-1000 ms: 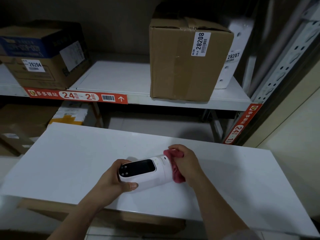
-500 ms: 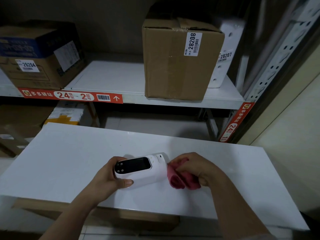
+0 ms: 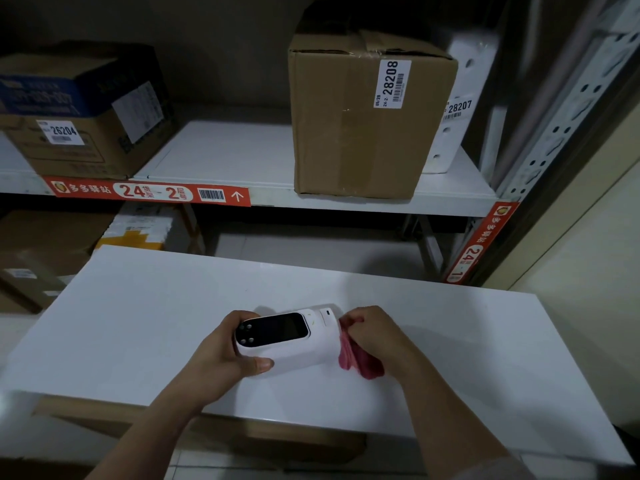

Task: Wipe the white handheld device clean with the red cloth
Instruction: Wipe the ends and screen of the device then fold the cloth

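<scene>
A white handheld device [image 3: 298, 349] with a dark screen facing up lies on its side on the white table [image 3: 138, 327]. My left hand [image 3: 221, 358] grips its left end, thumb along the near side. My right hand [image 3: 375, 336] holds a bunched red cloth [image 3: 356, 360] pressed against the device's right end. Part of the cloth hangs below my fingers onto the table.
A shelf [image 3: 242, 157] stands behind the table, with a tall cardboard box [image 3: 356, 126] labelled 28208, a white parcel [image 3: 457, 109] behind it, and a box [image 3: 79, 112] labelled 26204 at the left. More boxes [image 3: 38, 258] sit on the lower level. A perforated metal upright [image 3: 568, 109] rises at the right.
My right hand drew the cloth away to the right of the device, then brought it back against the device's right end. The left hand has kept its hold.
</scene>
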`<act>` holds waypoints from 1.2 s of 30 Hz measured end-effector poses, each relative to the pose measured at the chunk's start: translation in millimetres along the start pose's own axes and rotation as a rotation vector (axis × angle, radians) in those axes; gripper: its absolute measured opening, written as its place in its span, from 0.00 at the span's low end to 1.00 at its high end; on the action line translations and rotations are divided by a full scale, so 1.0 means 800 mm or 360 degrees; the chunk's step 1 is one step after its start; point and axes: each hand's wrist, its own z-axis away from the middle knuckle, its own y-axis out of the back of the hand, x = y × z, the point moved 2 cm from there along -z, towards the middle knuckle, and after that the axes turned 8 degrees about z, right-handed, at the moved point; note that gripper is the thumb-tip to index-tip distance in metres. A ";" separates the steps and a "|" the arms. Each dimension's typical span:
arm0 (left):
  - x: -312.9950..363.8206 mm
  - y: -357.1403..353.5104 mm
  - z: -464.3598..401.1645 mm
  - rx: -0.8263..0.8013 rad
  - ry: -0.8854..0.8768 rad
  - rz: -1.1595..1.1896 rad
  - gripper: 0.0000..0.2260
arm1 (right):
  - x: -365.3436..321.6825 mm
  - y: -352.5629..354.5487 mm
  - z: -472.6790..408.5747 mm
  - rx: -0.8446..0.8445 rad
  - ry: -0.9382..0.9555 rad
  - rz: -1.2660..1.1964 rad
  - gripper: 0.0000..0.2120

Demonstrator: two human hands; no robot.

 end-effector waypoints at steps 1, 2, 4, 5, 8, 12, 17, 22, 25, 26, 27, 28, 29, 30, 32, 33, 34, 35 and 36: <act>0.000 0.002 0.000 0.0012 0.0005 0.0013 0.23 | 0.002 0.004 0.003 -0.0123 -0.0067 -0.0057 0.13; -0.001 0.004 -0.001 0.0018 0.0007 0.0018 0.23 | 0.005 0.006 0.007 -0.0264 -0.0139 -0.0173 0.10; -0.002 0.007 0.000 0.0003 0.0015 0.0011 0.22 | 0.012 0.010 0.014 -0.0458 -0.0189 -0.0367 0.04; -0.003 0.007 0.000 -0.0008 0.0023 0.0016 0.22 | 0.016 0.013 0.016 -0.0482 -0.0166 -0.0393 0.06; -0.004 0.008 0.002 -0.0028 0.0024 0.0020 0.22 | 0.010 0.024 0.018 -0.0369 -0.0046 -0.0444 0.10; -0.005 0.008 0.001 -0.0042 -0.0007 -0.0021 0.23 | -0.007 0.027 0.008 -0.0030 0.0062 -0.0554 0.14; -0.009 0.007 0.000 -0.0080 -0.0017 -0.0040 0.24 | -0.011 -0.010 -0.005 0.0254 0.0250 -0.0276 0.14; -0.011 0.008 0.002 -0.0037 -0.0021 -0.0059 0.24 | -0.012 -0.020 0.000 0.0176 0.0291 0.0358 0.17; -0.007 0.008 0.003 -0.0044 -0.0027 -0.0086 0.25 | -0.011 -0.009 0.006 -0.0058 0.0119 0.0557 0.15; -0.006 0.008 0.003 -0.0052 -0.0023 -0.0088 0.24 | -0.008 -0.006 0.009 -0.0141 0.0058 0.0557 0.16; -0.005 0.009 0.003 -0.0060 -0.0021 -0.0094 0.24 | -0.006 -0.002 0.013 -0.0222 0.0001 0.0503 0.16; -0.004 0.010 0.003 -0.0068 -0.0026 -0.0102 0.24 | -0.003 0.003 0.017 -0.0280 -0.0040 0.0413 0.16; -0.004 0.011 0.004 -0.0076 -0.0034 -0.0115 0.23 | -0.001 0.008 0.019 -0.0295 -0.0047 0.0303 0.18; -0.003 0.012 0.004 -0.0081 -0.0041 -0.0127 0.23 | 0.000 0.013 0.018 -0.0270 -0.0028 0.0192 0.19; -0.003 0.012 0.004 -0.0086 -0.0046 -0.0145 0.23 | -0.003 0.021 0.017 -0.0151 0.0035 -0.0018 0.20; -0.002 0.012 0.003 -0.0085 -0.0047 -0.0149 0.23 | -0.005 0.023 0.016 -0.0082 0.0070 -0.0125 0.20; -0.002 0.011 0.003 -0.0083 -0.0049 -0.0154 0.23 | -0.007 0.022 0.014 -0.0011 0.0102 -0.0236 0.18; -0.001 0.011 0.003 -0.0083 -0.0052 -0.0160 0.23 | -0.009 0.019 0.010 0.0058 0.0140 -0.0327 0.15; 0.000 0.010 0.002 -0.0082 -0.0055 -0.0167 0.24 | -0.011 0.015 0.006 0.0132 0.0195 -0.0369 0.10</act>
